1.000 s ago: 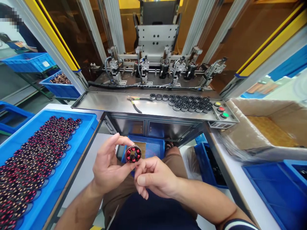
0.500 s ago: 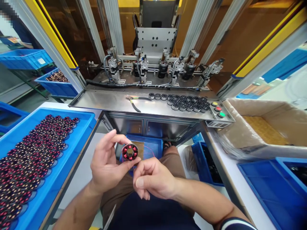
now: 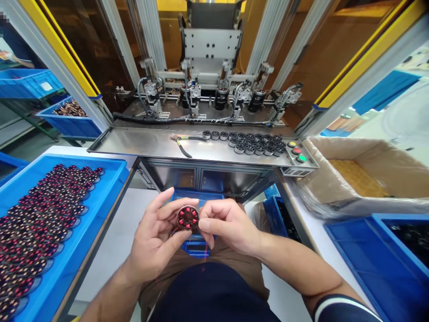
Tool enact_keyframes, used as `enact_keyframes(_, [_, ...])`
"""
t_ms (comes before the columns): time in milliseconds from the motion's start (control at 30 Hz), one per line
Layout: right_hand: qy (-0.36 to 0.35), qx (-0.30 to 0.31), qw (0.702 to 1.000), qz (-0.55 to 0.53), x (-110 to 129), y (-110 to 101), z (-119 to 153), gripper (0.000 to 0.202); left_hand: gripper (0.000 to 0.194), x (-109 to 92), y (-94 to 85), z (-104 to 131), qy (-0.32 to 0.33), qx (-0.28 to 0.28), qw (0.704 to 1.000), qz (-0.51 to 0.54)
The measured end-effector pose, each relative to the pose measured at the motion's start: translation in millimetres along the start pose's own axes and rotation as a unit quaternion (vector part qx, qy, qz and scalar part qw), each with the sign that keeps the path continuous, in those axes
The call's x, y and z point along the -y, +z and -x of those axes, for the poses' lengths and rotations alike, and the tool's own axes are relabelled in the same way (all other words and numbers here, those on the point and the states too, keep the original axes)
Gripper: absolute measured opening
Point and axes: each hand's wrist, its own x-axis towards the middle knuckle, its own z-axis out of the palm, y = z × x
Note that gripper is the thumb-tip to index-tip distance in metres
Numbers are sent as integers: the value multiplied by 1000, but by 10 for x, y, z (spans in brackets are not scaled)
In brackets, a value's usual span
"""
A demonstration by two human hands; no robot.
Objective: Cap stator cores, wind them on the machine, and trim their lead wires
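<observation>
Red coils [image 3: 188, 209] are set around the inside of a small metal ring [image 3: 188, 225], which is held in the air above the person's lap. Its open face is turned up towards the head, so that it is seen almost as a full circle. As it is short and round, no long side is shown; the line through its hole is pointed towards the viewer. The ring is gripped by the left hand [image 3: 150, 237], its rim pinched between the thumb below and a finger above, with the forefinger raised clear. The right hand [image 3: 228, 226] is curled closed just beside the ring's right edge, thumb laid against the fingers; below them a thin red wire [image 3: 205, 256] is seen hanging, but whether it is gripped cannot be told.

On the metal worktop [image 3: 144, 142], pliers [image 3: 182, 149] are laid left of the middle, their handles spread, one pointed towards the front edge and one towards the right end. Black rings [image 3: 254, 143] are grouped to the right of the pliers, and three coloured buttons [image 3: 296, 151] are fixed at the right end. Many wound rings [image 3: 50, 210] are spread in a blue tray [image 3: 115, 174], right up to its left side.
</observation>
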Motion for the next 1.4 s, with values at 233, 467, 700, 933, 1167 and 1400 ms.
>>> enact_keyframes(233, [12,22,1000,-8,-69,-12,30,34,82,11,100,-47,-44,-64,994,77])
enact_keyframes(467, [-31,1,994,108,-162,-61,95,33,67,62,55,-34,-115,-68,982,137])
enact_keyframes(700, [-136,-43,968,209,-294,-67,48,26,39,24,74,-67,-156,-60,983,80])
enact_keyframes(933, [-338,-128,886,289,-226,-41,23,28,59,83,91,71,45,-118,966,-226])
enact_keyframes(1167, [-347,-141,894,244,-233,47,-10,14,51,52,125,59,25,-105,978,-181])
enact_keyframes(1400, [-335,-152,900,234,-322,30,7,13,41,24,136,-38,-30,-94,992,-79])
